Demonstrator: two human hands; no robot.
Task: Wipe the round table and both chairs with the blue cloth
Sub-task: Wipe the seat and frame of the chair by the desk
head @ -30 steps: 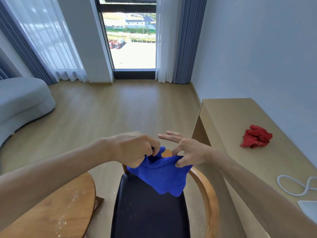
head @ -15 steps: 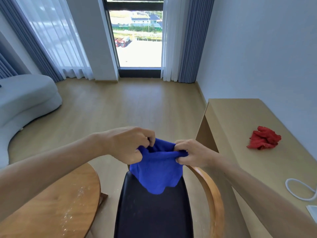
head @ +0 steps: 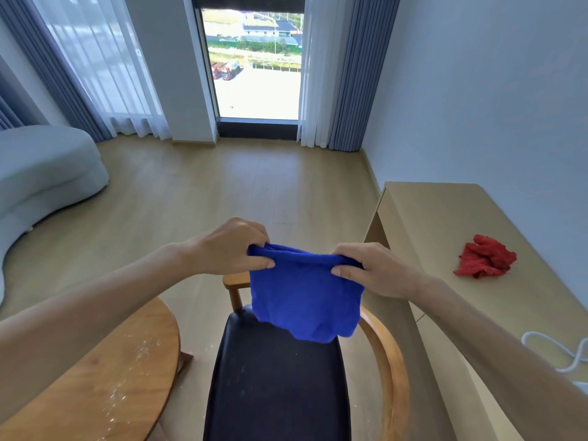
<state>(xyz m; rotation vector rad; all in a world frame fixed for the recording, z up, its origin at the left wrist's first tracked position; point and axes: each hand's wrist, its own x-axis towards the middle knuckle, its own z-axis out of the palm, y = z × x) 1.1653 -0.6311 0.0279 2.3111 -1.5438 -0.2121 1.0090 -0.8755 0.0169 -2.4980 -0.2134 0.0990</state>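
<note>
- Pale wood floor (head: 197,198) stretches beyond the chair toward the window (head: 254,65), which stands between white sheers and grey-blue curtains.
- Grey sofa (head: 41,173) curves along the room's edge, well to the left of the chair and far from it.
- Beige bench (head: 445,224) runs along the wall just right of the chair; a crumpled red cloth (head: 485,261) lies on it, and a white cord (head: 553,348) loops on it nearer to me than the red cloth.
- Round table (head: 105,377), in warm wood, sits just left of the chair, its top dusted with whitish specks and crumbs.
- Chair (head: 276,386) stands straight below my hands, its dark seat framed by a curved wooden arm on its right side and a wooden post at its far left corner; a few faint specks show on the seat.
- Blue cloth (head: 305,300) hangs in the air above the far end of the chair seat, its top edge bunched and stretched between my hands, its lower edge not visibly touching the seat.
- My left hand (head: 226,246) pinches the cloth's left top corner, grip closed tight on the fabric with the thumb in front.
- My right hand (head: 372,268) pinches the right top corner the same way, grip closed on the cloth.
</note>
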